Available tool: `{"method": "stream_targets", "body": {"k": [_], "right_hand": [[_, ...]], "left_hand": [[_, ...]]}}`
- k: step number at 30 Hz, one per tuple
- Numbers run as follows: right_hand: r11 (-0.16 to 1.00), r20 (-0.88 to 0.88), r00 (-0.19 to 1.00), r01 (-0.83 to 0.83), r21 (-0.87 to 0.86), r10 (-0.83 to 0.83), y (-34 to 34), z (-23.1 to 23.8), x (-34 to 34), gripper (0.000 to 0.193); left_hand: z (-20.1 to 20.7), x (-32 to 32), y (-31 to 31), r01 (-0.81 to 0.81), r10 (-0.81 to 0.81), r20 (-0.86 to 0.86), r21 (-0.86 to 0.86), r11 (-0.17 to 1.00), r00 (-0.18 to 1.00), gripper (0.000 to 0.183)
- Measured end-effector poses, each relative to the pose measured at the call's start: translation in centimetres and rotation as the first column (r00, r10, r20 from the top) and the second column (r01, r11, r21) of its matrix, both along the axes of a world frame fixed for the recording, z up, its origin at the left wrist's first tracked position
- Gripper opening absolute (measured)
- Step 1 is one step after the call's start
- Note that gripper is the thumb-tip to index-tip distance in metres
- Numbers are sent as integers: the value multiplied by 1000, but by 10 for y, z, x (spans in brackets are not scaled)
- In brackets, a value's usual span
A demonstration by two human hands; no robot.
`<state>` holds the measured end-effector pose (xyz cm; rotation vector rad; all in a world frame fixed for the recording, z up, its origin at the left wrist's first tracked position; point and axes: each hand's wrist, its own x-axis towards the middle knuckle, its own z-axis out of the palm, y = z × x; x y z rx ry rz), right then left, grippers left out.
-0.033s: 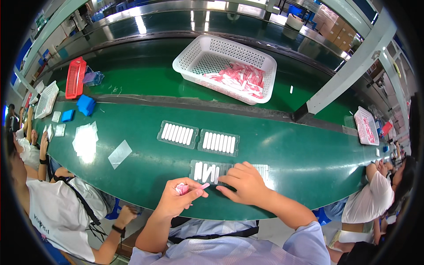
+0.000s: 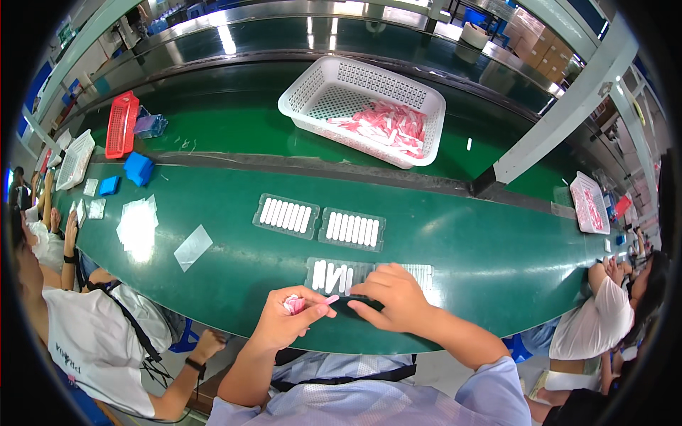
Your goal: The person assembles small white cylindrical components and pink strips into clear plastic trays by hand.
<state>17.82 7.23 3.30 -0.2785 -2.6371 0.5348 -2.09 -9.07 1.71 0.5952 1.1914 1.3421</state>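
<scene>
My left hand [image 2: 288,318] is closed on a small bunch of pink-and-white strips [image 2: 293,304]. One strip pokes out between thumb and forefinger toward the right. Just beyond it lies a clear plastic tray [image 2: 310,272] with several white strips [image 2: 319,274] in it, some of them leaning askew. My right hand [image 2: 392,298] is at that tray's right part, thumb and forefinger apart, with nothing visible between them. Whether its fingertips touch the tray I cannot tell. Partly behind this hand sits another clear ribbed tray [image 2: 424,273].
Farther off, two clear trays [image 2: 285,215] hold neat rows of white strips. A white basket [image 2: 295,113] of pink-and-white strips stands beyond the dark ledge. Left lie clear sheets [image 2: 193,247], blue pieces [image 2: 138,169] and a red basket [image 2: 121,126]. A metal post [image 2: 554,121] rises right. People sit either side.
My right hand has shifted very slightly toward me. The arm of the person on the left has moved a little to the right. The trays and strips look unchanged.
</scene>
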Motion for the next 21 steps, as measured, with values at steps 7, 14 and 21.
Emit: {"method": "stream_targets", "body": {"k": [7, 14, 21], "right_hand": [[608, -102, 989, -14, -794, -111, -15, -1, 1, 9], [977, -23, 995, 98, 188, -95, 6, -17, 16, 15], [990, 161, 987, -22, 139, -1, 1, -9, 13, 37]], "left_hand": [[7, 15, 3, 122, -102, -254, 63, 991, 962, 16], [22, 12, 13, 184, -112, -819, -8, 983, 563, 43], [22, 16, 22, 196, -215, -870, -140, 971, 443, 49]]}}
